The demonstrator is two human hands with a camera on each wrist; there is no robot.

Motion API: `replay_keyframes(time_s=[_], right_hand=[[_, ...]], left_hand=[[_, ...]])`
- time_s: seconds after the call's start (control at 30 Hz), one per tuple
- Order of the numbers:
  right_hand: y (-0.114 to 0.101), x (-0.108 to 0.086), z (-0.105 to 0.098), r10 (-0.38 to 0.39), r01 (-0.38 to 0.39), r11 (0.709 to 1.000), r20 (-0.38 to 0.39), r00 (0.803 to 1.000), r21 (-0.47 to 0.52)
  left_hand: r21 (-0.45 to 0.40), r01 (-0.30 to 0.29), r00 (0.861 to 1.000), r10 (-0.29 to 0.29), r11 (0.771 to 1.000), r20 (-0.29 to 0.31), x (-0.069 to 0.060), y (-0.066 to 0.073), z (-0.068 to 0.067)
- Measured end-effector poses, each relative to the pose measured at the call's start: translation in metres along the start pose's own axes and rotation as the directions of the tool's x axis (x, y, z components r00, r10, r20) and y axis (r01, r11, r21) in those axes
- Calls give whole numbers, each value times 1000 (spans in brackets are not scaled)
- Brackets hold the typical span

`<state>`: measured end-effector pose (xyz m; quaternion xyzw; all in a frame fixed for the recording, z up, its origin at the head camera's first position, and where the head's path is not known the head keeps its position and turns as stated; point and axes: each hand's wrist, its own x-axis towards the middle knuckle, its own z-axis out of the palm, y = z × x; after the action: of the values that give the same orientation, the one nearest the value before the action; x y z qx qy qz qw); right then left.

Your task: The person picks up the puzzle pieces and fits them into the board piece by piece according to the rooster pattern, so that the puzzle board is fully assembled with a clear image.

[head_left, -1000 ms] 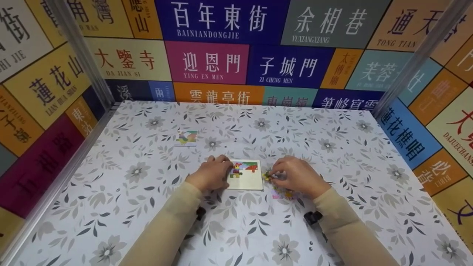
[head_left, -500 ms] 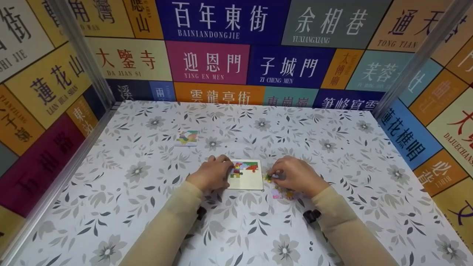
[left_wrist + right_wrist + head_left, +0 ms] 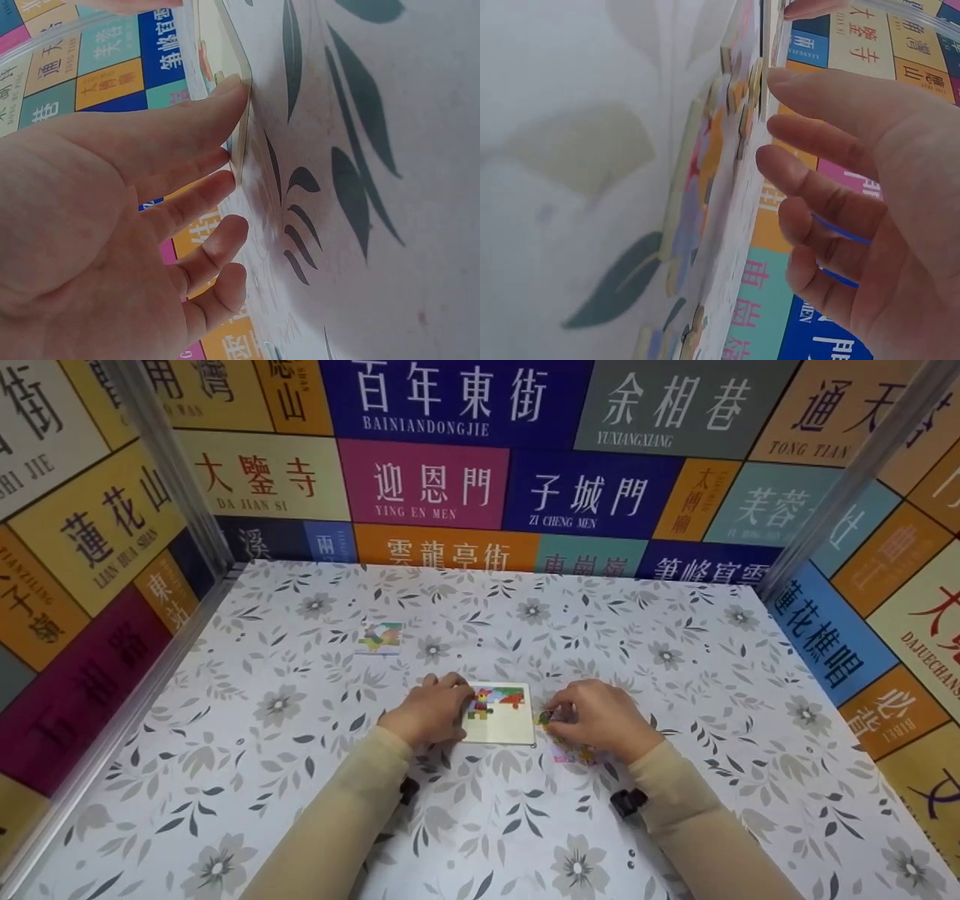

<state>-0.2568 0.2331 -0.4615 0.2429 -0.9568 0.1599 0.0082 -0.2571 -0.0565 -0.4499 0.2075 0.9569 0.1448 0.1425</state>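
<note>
A cream puzzle board point(image 3: 508, 730) lies flat on the patterned table, with colourful pieces fitted along its top and upper left. My left hand point(image 3: 431, 711) grips the board's left edge; in the left wrist view, the thumb of that hand point(image 3: 112, 187) rests on the rim and fingers touch its side. Just right of the board, my right hand point(image 3: 606, 721) pinches a small green and yellow piece point(image 3: 544, 718) between thumb and fingertips. Loose pieces point(image 3: 570, 754) lie under and below that hand, partly hidden; the right wrist view shows loose pieces point(image 3: 686, 214) beside the hand point(image 3: 855, 172).
A small colourful puzzle card point(image 3: 379, 638) lies farther back on the left of the table point(image 3: 450, 825). Clear panels with metal-like edges and walls of coloured signs point(image 3: 427, 484) stand around the back and sides.
My right hand has shifted and turned slightly, and more of the green and yellow piece shows at its fingertips. The left hand keeps its grip on the board.
</note>
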Motion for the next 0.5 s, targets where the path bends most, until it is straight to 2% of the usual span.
replay_keyframes(time_s=[0.3, 0.5], right_hand=[[-3, 3, 4, 19, -19, 999, -6, 1000, -50], [-3, 1, 0, 10, -10, 1000, 21, 1000, -12]], left_hand=[[-40, 36, 999, -35, 999, 14, 0, 0, 0], [6, -7, 1000, 7, 1000, -9, -1, -2, 1]])
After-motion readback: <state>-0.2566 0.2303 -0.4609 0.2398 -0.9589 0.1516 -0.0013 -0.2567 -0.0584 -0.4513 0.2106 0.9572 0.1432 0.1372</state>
